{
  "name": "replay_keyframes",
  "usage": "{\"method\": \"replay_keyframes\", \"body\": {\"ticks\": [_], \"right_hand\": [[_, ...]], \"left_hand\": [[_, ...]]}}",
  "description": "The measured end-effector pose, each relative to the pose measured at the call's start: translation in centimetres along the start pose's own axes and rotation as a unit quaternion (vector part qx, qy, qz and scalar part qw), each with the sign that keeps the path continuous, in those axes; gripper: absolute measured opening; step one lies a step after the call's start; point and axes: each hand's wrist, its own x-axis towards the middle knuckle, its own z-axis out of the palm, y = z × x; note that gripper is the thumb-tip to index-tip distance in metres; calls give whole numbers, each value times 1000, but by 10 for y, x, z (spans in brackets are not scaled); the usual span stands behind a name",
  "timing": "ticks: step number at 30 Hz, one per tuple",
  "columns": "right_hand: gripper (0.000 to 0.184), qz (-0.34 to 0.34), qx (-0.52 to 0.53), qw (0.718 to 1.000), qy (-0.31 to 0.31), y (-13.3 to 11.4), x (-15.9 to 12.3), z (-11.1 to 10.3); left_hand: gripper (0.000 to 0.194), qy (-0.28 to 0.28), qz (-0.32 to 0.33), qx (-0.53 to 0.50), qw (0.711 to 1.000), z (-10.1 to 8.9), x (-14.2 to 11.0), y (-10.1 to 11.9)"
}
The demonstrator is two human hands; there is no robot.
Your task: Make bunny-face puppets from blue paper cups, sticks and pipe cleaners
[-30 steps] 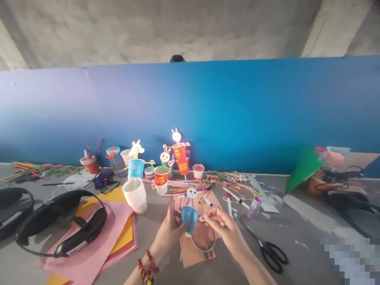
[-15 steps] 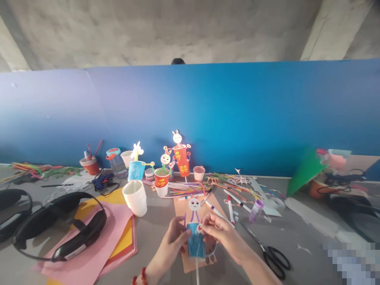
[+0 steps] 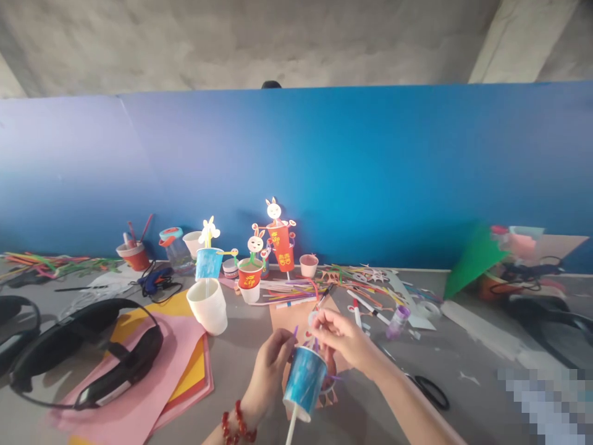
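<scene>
My left hand [image 3: 274, 364] is closed at the rim of a blue-painted paper cup [image 3: 304, 380], which tilts over a sheet of brown paper. A white stick [image 3: 291, 425] runs out of the cup's bottom. Beside the left fingertips a purple pipe cleaner [image 3: 295, 335] points up from the rim. My right hand [image 3: 340, 337] pinches a small round paper piece with a red mark [image 3: 308, 334] just above the cup. The white rabbit head [image 3: 312, 318] of this figure is partly hidden behind the right fingers. Another purple strip [image 3: 334, 377] sticks out at the cup's right.
Finished rabbit-and-cup figures, among them a red one [image 3: 280, 247], stand at the back, with white stacked cups [image 3: 207, 306] at left. Black scissors [image 3: 430, 392], a glue stick [image 3: 398, 321] and markers lie at right. A black headset [image 3: 115, 352] rests on coloured paper.
The blue cup has turned and tipped, its bottom now toward me. My right hand has moved up from the cup's side to above its rim with the round piece. Left hand stays by the rim.
</scene>
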Motion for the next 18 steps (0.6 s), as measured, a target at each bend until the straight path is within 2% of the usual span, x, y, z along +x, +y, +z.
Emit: {"method": "replay_keyframes", "body": {"ticks": [2, 6, 11, 18], "right_hand": [[25, -12, -41, 999, 4, -2, 11, -2], [21, 18, -77, 997, -20, 2, 27, -3], [16, 47, -97, 993, -43, 10, 32, -2], [15, 58, -101, 992, -47, 8, 39, 1]], "left_hand": [[22, -6, 10, 2, 1000, 2, -1, -4], [21, 1, 4, 1, 1000, 2, -2, -10], [21, 9, -13, -8, 1000, 2, -2, -11], [24, -1, -21, -27, 999, 3, -2, -6]]}}
